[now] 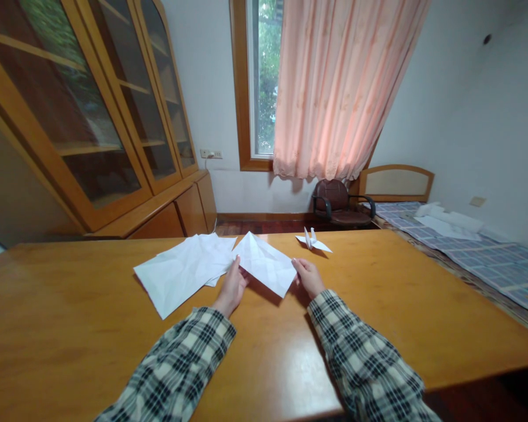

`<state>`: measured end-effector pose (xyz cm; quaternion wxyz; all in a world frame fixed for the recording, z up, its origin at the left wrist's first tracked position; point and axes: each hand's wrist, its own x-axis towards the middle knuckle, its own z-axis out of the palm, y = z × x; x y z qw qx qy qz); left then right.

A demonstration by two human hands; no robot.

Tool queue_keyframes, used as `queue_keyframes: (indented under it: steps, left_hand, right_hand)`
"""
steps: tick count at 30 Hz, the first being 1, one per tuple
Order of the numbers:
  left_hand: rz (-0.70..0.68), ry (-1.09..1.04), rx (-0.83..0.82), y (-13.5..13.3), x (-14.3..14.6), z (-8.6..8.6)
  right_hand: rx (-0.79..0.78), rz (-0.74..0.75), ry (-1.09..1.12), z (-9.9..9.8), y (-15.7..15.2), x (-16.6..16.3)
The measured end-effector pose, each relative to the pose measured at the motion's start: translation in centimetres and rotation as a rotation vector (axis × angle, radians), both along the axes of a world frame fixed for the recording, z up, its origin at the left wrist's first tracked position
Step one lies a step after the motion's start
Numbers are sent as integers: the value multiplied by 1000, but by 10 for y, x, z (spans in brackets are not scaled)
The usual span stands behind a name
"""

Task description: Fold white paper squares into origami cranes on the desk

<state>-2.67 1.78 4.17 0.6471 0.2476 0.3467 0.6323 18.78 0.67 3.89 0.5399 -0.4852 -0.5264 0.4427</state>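
Left of the paper crane, the left hand and right hand hold the creased sheet, each grip pinched closed; seemingly mid-fold, it next calls for aligned edges.

- No readable text, label, brand, number or sign is being shown.
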Motion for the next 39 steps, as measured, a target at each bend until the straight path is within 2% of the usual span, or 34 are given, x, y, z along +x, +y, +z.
queue_keyframes:
  steps: [5,10,15,22,28,31,34,39]
  left_hand:
    - [-161,291,64,-7,4,-4]
    - [-180,401,53,-7,4,-8]
    - [-120,344,42,-2,4,-11]
    - [-33,221,5,0,3,-6]
    - [-37,205,8,-1,3,-6]
    - [-51,227,12,0,3,-8]
    - [-76,238,27,1,2,-10]
    - [-94,255,36,-1,2,-9]
  right_hand:
    - [16,21,28,0,-1,0]
    - [31,57,44,-1,0,-1]
    - [75,6,39,1,-1,-4]
    - [228,5,-220,3,-7,-4]
    - [338,7,-439,2,-9,-4]
    - [375,55,-528,1,-8,-4]
    - [404,107,-572,1,-8,-4]
    - [398,106,-601,1,-9,-4]
